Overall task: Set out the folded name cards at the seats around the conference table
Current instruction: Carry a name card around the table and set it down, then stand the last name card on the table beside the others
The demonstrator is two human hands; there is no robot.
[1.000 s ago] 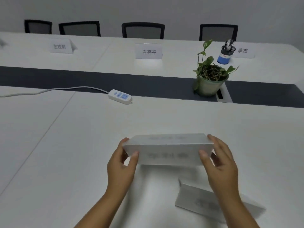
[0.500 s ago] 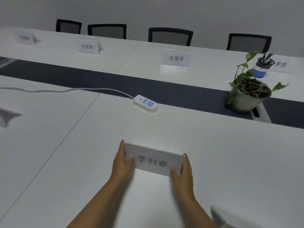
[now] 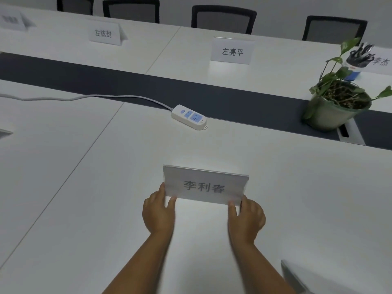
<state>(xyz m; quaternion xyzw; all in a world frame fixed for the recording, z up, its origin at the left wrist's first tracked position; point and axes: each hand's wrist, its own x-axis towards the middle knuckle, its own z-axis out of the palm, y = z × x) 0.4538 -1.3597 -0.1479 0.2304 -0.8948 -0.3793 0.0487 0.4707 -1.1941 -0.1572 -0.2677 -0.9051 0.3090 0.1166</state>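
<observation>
A folded white name card [image 3: 204,185] with dark characters stands upright on the white conference table [image 3: 84,198] in front of me. My left hand [image 3: 158,210] pinches its lower left corner and my right hand [image 3: 246,215] its lower right corner. Another name card [image 3: 301,279] lies at the bottom right, partly cut off by the frame. On the far side stand name cards at the seats: one at far left [image 3: 11,21], one left of centre [image 3: 105,33], one in the middle [image 3: 232,51], and one at far right [image 3: 380,61] half hidden by the pen cup.
A white power strip [image 3: 189,116] with its cable lies by the table's dark centre strip [image 3: 106,83]. A potted plant [image 3: 335,102] stands at right beside a cable slot, with a blue pen cup [image 3: 356,62] behind it. Black chairs [image 3: 223,19] line the far side. Another card's corner [image 3: 5,132] shows at the left edge.
The card went from held up flat to standing upright on the table with its printed face towards me. My view shifted left, and the second card moved to the bottom right corner.
</observation>
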